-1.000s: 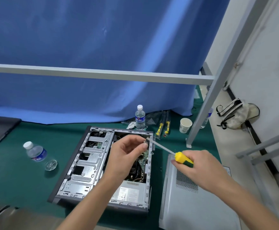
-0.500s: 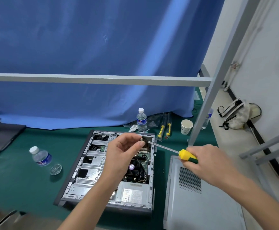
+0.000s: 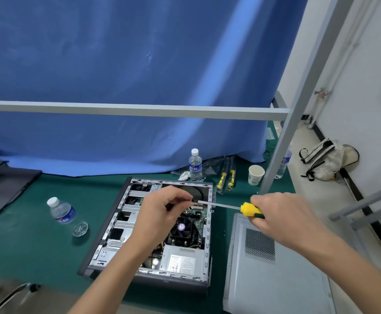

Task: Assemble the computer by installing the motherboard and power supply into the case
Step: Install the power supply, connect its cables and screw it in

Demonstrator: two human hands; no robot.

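The case (image 3: 162, 225) is lying open on the counter (image 3: 37, 245), motherboard and supply already inside. The right hand (image 3: 284, 216) is gripping the screwdriver (image 3: 248, 209); the left hand (image 3: 162, 211) is pinching at its tip, likely a screw, too small to tell. Since a second ago the shaft is levelling out and both hands are sitting lower, nearing a mounting hole.

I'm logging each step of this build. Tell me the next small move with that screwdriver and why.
Probably lower the screwdriver tip into the case toward a mounting hole. The left hand pinches at the tip, apparently seating a screw, though it is too small to see; the right hand grips the handle above the open case.
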